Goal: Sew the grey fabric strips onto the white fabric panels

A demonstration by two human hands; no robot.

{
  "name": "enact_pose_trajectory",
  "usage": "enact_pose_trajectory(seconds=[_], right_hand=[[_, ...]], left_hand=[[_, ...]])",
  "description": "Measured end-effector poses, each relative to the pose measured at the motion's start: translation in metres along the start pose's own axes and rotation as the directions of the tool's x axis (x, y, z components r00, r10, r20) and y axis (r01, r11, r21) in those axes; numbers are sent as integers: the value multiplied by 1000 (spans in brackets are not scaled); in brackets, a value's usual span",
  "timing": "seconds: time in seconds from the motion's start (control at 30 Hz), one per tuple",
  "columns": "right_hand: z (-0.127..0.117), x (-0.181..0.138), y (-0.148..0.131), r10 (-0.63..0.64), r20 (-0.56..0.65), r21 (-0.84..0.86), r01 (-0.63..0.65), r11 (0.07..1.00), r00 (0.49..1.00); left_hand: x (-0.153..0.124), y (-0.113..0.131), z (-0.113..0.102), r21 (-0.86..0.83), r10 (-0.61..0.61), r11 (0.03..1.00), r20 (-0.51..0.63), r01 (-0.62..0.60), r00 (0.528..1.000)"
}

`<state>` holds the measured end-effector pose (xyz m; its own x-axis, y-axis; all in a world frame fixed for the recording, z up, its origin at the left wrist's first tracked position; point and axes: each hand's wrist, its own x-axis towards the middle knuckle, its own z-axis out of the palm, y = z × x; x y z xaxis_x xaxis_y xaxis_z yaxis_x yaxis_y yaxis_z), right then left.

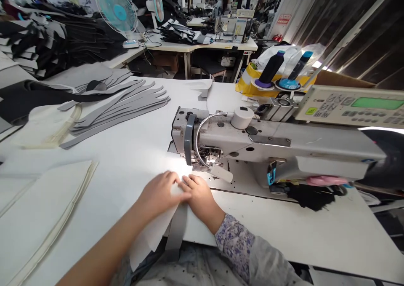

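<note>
My left hand (160, 194) is closed on a white fabric piece (156, 229), its thumb reaching toward my other hand. My right hand (201, 198) lies just beside it, fingers bent down over the edges of the white piece and a grey fabric strip (177, 229). Both pieces hang over the table's front edge toward my lap. Right in front of my fingertips stands the sewing machine (227, 136), with its needle area (206, 155) lit by a small lamp. My fingers hide where the two layers meet.
Grey strips (126, 105) lie fanned out at the back left. Stacked white pieces (63, 201) are on the left. Thread cones (270, 69) and a control panel (356, 105) stand behind the machine. Two fans (118, 12) and another sewing table (189, 47) are farther back.
</note>
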<state>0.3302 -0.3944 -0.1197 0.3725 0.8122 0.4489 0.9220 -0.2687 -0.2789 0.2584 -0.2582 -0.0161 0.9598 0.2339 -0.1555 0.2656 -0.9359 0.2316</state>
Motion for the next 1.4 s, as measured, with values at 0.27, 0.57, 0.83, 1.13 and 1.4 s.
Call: enact_pose_trajectory(seconds=[0.27, 0.57, 0.83, 1.13, 1.4], right_hand=[[-40, -18, -29, 131, 59, 157, -139, 978, 990], [-48, -58, -58, -45, 128, 138, 27, 990, 991], [-42, -55, -53, -22, 78, 105, 13, 994, 997], [-42, -37, -42, -35, 153, 119, 16, 993, 988], [-42, -29, -35, -17, 142, 72, 7, 997, 990]], left_hand=[[-44, 9, 19, 25, -32, 999, 105, 29, 994], [-20, 19, 18, 166, -44, 986, 188, 12, 981], [5, 30, 16, 231, -35, 973, 154, -1, 987], [25, 32, 16, 291, -38, 957, 146, -6, 988], [17, 28, 19, 244, -56, 970, 135, 22, 989]])
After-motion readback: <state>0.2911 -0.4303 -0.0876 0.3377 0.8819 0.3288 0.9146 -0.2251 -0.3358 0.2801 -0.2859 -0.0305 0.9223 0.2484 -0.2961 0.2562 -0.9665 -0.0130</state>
